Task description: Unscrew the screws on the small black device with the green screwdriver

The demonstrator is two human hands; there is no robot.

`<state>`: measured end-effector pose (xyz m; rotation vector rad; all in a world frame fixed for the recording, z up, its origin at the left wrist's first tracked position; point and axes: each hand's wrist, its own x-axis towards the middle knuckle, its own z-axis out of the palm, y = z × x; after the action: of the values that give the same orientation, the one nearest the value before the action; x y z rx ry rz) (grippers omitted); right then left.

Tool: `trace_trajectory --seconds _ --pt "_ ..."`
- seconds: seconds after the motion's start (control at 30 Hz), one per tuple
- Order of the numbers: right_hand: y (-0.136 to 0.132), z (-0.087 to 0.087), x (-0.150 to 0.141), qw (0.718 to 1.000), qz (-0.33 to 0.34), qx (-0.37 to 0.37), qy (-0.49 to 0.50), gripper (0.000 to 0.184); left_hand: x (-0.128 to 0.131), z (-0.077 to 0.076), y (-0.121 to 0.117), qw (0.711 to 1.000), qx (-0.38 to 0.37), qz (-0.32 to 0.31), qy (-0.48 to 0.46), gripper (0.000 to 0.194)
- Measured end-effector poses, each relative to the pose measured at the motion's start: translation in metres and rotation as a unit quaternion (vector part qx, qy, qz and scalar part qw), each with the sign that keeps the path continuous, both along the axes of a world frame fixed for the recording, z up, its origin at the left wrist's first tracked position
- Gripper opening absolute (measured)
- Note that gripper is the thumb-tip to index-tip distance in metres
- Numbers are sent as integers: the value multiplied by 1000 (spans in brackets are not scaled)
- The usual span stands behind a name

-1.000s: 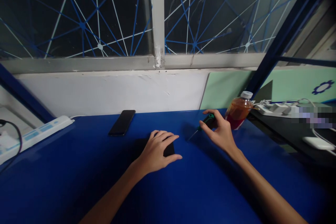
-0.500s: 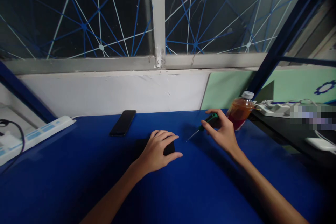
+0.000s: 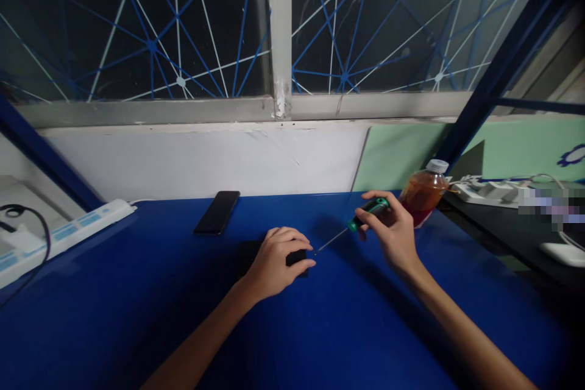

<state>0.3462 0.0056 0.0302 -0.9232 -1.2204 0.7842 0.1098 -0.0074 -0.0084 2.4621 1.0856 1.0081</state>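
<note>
My left hand [image 3: 276, 265] curls over a small black block [image 3: 297, 258] on the blue table [image 3: 338, 329], thumb on the near side and fingers on the far side. Most of the block is hidden beneath the palm. In my right hand [image 3: 397, 231] is a screwdriver [image 3: 372, 210] with a green and black handle, gripped between thumb and fingers. Its thin shaft slants down to the left. The tip is close to the block's right end and my left fingertips; a tiny speck shows there, too small to name.
A black phone [image 3: 217, 213] lies behind my left hand. Beyond my right hand stands a bottle of reddish-orange drink [image 3: 424, 192] with a white cap. A white power strip [image 3: 75, 231] runs along the left edge. At right is a dark surface [image 3: 498, 219] with plugs and cables.
The screwdriver tip has moved left and slightly nearer, toward the block. My left thumb and fingers have drawn closer around the block's right end. The view has shifted slightly.
</note>
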Motion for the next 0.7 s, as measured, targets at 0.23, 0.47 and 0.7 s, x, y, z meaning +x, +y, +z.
trace_trajectory --seconds 0.23,0.47,0.7 --pt "-3 0 -3 1000 12 -2 12 28 3 6 -2 999 -5 -8 -33 2" --pt "-5 2 -5 1000 7 -6 9 28 4 6 -2 998 -17 -13 -52 3" --pt "-4 1 -5 1000 8 -7 8 29 4 7 -2 997 -34 -21 -70 4"
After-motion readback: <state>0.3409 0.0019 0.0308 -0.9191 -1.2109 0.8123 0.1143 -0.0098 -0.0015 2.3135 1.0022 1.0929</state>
